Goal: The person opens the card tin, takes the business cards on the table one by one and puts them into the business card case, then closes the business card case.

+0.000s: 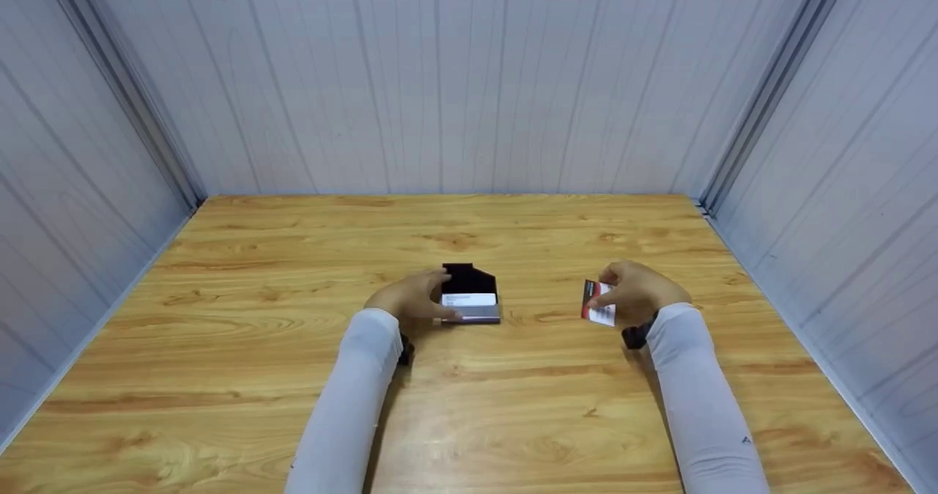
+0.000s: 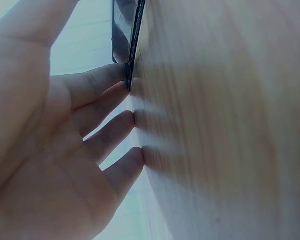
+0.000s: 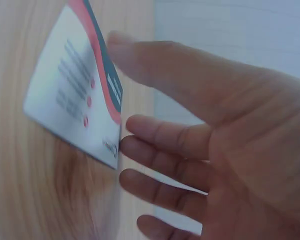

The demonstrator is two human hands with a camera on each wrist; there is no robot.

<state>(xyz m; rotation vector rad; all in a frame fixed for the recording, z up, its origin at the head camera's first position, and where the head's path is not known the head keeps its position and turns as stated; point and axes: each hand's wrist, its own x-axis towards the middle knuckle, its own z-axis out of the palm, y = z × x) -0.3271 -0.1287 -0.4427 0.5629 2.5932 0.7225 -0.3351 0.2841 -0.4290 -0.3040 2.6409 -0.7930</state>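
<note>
A black card holder (image 1: 469, 281) lies on the wooden table near the middle, white cards (image 1: 469, 300) showing behind its greyish front. My left hand (image 1: 412, 296) holds its left side, thumb along the front and fingers toward the back corner. The left wrist view has the index fingertip against the holder's dark edge (image 2: 138, 27), the other fingertips down at the tabletop. To the right, my right hand (image 1: 639, 286) pinches a business card (image 1: 602, 316) printed white, red and dark. This card (image 3: 65, 95) stands tilted close over the table, between thumb and fingers.
The wood-grain table (image 1: 454, 391) runs back to a pale panelled wall (image 1: 469, 83). Similar walls rise on the left and right. A dark wrist device (image 1: 636, 335) sits under the right wrist. Both forearms wear white sleeves.
</note>
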